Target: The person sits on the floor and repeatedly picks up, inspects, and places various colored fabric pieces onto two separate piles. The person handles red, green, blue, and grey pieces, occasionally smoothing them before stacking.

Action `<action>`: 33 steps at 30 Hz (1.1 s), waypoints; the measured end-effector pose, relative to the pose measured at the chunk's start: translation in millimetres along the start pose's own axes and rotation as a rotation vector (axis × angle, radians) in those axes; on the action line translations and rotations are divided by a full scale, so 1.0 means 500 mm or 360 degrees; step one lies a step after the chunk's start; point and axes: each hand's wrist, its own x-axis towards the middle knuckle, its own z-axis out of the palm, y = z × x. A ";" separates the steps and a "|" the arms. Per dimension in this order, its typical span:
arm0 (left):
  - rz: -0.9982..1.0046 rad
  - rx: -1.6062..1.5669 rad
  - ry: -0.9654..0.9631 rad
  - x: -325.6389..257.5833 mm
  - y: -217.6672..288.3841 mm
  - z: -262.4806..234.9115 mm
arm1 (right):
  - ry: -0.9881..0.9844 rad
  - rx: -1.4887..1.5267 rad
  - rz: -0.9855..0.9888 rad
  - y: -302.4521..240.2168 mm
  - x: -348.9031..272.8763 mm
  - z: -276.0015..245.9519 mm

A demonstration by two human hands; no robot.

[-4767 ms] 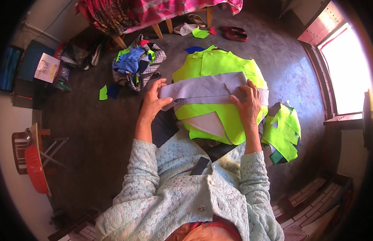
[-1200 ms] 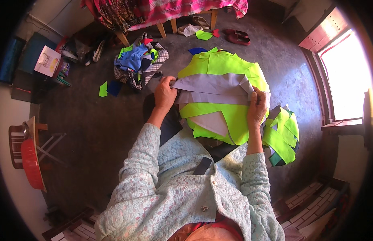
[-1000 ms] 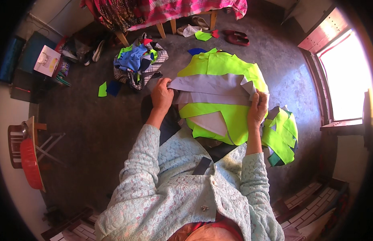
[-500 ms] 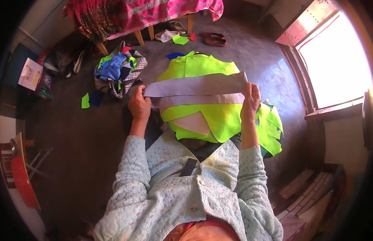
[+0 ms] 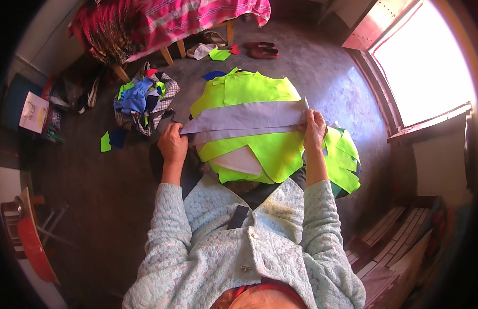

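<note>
A long grey fabric strip [image 5: 244,117] stretches between my hands, over a pile of bright yellow-green cloth pieces [image 5: 275,149] in front of me. My left hand [image 5: 173,144] pinches its left end, and my right hand [image 5: 314,126] grips the right end, where a corner sticks up past the fingers. A second grey strip [image 5: 234,135] lies just below, partly covered by the first; whether it is held too I cannot tell. Under the strips, a pale cloth piece [image 5: 239,160] shows among the yellow-green ones. More yellow-green pieces [image 5: 343,159] hang beside my right forearm.
A checked bag [image 5: 169,87] stuffed with coloured scraps stands on the floor at left. Beyond it is a bed [image 5: 187,20] with a pink cover, with shoes [image 5: 262,50] nearby. A bright window [image 5: 424,72] is at right, a red round-edged object [image 5: 35,247] at left.
Both hands have lowered the grey strip a little toward me, so it now lies closer onto the lower strip and the pile. The whole view has shifted slightly.
</note>
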 end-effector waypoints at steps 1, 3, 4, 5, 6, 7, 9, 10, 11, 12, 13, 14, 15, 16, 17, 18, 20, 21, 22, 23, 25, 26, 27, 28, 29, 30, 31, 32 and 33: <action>0.0004 0.0018 -0.0030 0.000 0.002 -0.001 | 0.0010 0.0023 0.0018 -0.017 -0.006 0.007; 0.0061 0.0115 -0.0152 0.000 0.001 -0.003 | 0.0031 0.0027 0.0030 -0.015 -0.002 0.007; 0.0097 0.0163 -0.0212 0.001 0.002 -0.004 | 0.0047 0.0011 0.0025 -0.008 0.001 0.006; 0.0103 0.0159 -0.0310 0.001 0.003 -0.005 | 0.0063 -0.0004 0.0020 -0.003 0.003 0.002; 0.0176 0.0159 -0.0294 0.002 0.004 -0.005 | 0.0112 -0.0112 -0.0062 0.004 0.000 -0.003; 0.0252 0.0158 -0.0282 0.002 0.007 -0.004 | 0.0164 -0.0222 -0.0139 -0.011 -0.020 0.007; 0.0306 0.0118 -0.0337 0.002 0.013 -0.007 | 0.0294 -0.0674 -0.0642 0.011 -0.014 -0.005; 0.0320 0.0082 -0.0321 0.001 0.010 -0.010 | 0.0234 -0.0583 -0.0671 -0.034 -0.044 0.017; 0.0352 0.0030 -0.0310 0.004 0.010 -0.009 | 0.0283 -0.0788 -0.0955 -0.039 -0.051 0.025; 0.0384 -0.0023 -0.0306 0.004 0.009 -0.009 | 0.0329 -0.1007 -0.1228 -0.042 -0.055 0.031; 0.0356 -0.0056 -0.0318 0.002 0.006 -0.013 | 0.0160 -0.0974 -0.1226 -0.051 -0.066 0.043; 0.0322 -0.0088 -0.0330 -0.003 0.001 -0.020 | -0.0013 -0.0938 -0.1223 -0.057 -0.076 0.058; 0.0324 -0.0120 -0.0341 0.000 0.003 -0.016 | -0.0107 -0.1088 -0.1228 -0.059 -0.081 0.059; 0.0303 -0.0138 -0.0348 -0.004 0.000 -0.014 | -0.0231 -0.1228 -0.1224 -0.056 -0.081 0.061; 0.0293 -0.0154 -0.0350 -0.008 0.001 -0.016 | -0.0352 -0.1470 -0.1260 -0.037 -0.075 0.056; 0.0281 -0.0168 -0.0351 -0.010 0.004 -0.018 | -0.0484 -0.1710 -0.1283 -0.008 -0.066 0.047; 0.0339 -0.0389 -0.0286 -0.010 0.009 -0.030 | -0.0536 -0.1642 -0.1213 0.012 -0.061 0.034; 0.0345 -0.0425 -0.0233 -0.009 0.016 -0.040 | -0.0525 -0.1652 -0.1209 0.010 -0.062 0.033; 0.0350 -0.0456 -0.0182 -0.005 0.038 -0.058 | -0.0517 -0.1657 -0.1201 0.013 -0.065 0.033; 0.0353 -0.0467 -0.0119 -0.002 0.055 -0.066 | -0.0500 -0.1646 -0.1201 0.019 -0.065 0.031; 0.0478 -0.0499 -0.0126 0.031 0.104 -0.082 | -0.0484 -0.1636 -0.1194 0.019 -0.065 0.030; 0.0529 -0.0544 -0.0156 0.046 0.142 -0.085 | -0.0487 -0.1628 -0.1202 0.017 -0.065 0.031; 0.0524 -0.0594 -0.0226 0.055 0.184 -0.076 | -0.0468 -0.1601 -0.1207 0.018 -0.066 0.032; 0.0517 -0.0644 -0.0295 0.066 0.218 -0.061 | -0.0481 -0.1602 -0.1199 0.015 -0.067 0.032; 0.0583 -0.0642 -0.0408 0.075 0.225 -0.029 | -0.0492 -0.1601 -0.1191 0.010 -0.069 0.033; 0.0672 -0.0463 -0.0414 0.074 0.234 0.009 | -0.0504 -0.1599 -0.1184 0.006 -0.070 0.034; 0.0762 -0.0284 -0.0417 0.071 0.245 0.046 | -0.0503 -0.1599 -0.1196 0.003 -0.071 0.034; 0.0856 -0.0111 -0.0421 0.067 0.256 0.068 | -0.0516 -0.1560 -0.1199 0.005 -0.069 0.028; 0.0848 -0.0031 -0.0435 0.065 0.261 0.074 | -0.0530 -0.1519 -0.1203 0.010 -0.067 0.021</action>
